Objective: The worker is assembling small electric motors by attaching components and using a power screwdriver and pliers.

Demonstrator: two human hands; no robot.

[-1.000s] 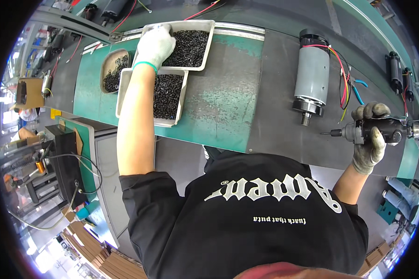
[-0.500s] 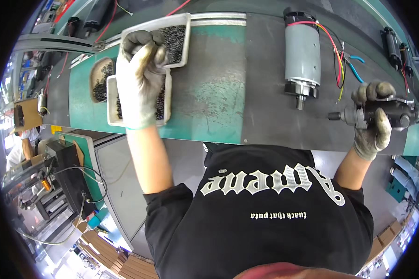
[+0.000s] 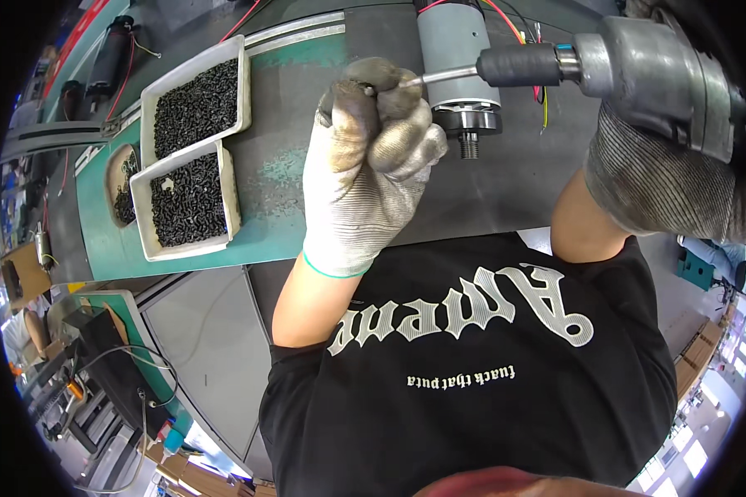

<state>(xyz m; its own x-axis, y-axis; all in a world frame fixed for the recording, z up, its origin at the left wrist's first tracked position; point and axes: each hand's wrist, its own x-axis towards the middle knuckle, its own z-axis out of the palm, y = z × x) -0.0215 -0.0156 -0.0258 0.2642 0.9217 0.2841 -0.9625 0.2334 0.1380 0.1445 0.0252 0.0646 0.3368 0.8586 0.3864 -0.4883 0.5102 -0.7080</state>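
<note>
My left hand (image 3: 369, 161), in a stained white glove, is closed in a pinch around a small screw (image 3: 368, 90), mostly hidden by the fingers. A grey and black power screwdriver (image 3: 651, 74) is gripped in my right hand (image 3: 663, 178), which also wears a glove. Its thin bit (image 3: 448, 76) points left and its tip meets the left fingertips. Just behind the bit, a grey cylindrical motor (image 3: 456, 50) stands on the bench with its threaded shaft (image 3: 469, 146) toward me. The right fingers are partly hidden by the tool.
Two white trays of small black screws, a far tray (image 3: 244, 91) and a near tray (image 3: 231, 190), sit on the left of the bench. A small oval dish (image 3: 113, 186) lies beside them. Red and yellow wires (image 3: 506, 18) run from the motor. Another dark motor (image 3: 110, 58) lies far left.
My left hand has moved right, from over the trays to in front of the motor. My right hand has raised the screwdriver and brought it left, so its bit reaches the left fingers.
</note>
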